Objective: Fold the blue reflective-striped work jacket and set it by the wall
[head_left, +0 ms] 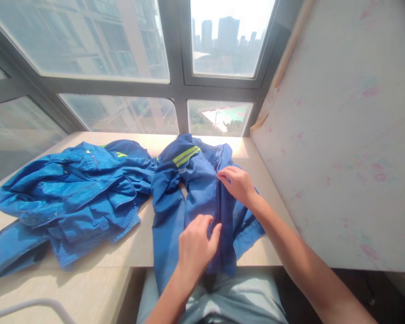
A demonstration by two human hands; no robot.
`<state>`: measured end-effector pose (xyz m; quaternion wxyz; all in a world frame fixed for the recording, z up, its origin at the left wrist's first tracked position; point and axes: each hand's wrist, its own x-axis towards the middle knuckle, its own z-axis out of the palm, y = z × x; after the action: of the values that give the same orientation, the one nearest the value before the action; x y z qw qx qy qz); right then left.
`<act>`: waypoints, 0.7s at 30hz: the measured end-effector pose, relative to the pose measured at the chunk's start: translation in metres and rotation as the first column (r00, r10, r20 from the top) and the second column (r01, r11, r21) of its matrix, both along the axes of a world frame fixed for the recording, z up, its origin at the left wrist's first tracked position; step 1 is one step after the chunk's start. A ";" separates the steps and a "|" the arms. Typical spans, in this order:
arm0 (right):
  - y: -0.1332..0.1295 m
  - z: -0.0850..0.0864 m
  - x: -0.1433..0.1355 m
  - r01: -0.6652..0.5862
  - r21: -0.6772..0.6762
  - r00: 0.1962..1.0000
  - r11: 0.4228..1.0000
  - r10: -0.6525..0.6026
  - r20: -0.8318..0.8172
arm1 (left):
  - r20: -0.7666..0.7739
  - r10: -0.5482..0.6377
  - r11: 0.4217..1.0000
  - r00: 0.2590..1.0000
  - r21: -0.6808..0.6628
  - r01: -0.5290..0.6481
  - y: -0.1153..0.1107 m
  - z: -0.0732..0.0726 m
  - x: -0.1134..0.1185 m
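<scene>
The blue jacket (pixel 202 195), one sleeve banded yellow and grey, lies creased on the worktop (pixel 137 252); the right hand (pixel 236 182) pinches its front edge; the left hand (pixel 196 240) curves over it, fingers and thumb parted.

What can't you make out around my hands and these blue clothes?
In the head view:
Exactly what the right hand pinches on the blue jacket: the hand covers it.
Whether the left hand touches that blue jacket: its back hides it.
The underside of the other garment: its own folds hide it.
Both ends of the pale curved strip: cut off by picture edges.
</scene>
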<state>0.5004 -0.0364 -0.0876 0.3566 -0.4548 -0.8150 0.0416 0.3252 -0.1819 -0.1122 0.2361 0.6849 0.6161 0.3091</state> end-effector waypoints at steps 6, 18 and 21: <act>-0.021 -0.008 -0.013 -0.074 -0.034 0.996 0.997 0.076 0.048 | -0.276 0.084 0.996 0.957 0.045 -0.074 0.077 0.006 0.021; 0.016 -0.017 -0.010 0.286 -0.048 0.950 0.957 -0.276 0.143 | -0.442 -0.086 0.995 0.893 0.004 0.098 0.033 -0.020 0.028; 0.045 -0.011 -0.004 0.326 -0.084 0.939 0.942 -0.313 0.139 | -0.431 -0.134 0.985 0.892 0.041 0.167 0.010 -0.035 0.032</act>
<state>0.4963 0.0089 -0.0989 0.2828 -0.6012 -0.7474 -0.0019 0.3574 -0.1714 -0.1471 0.0923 0.7901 0.5856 0.1561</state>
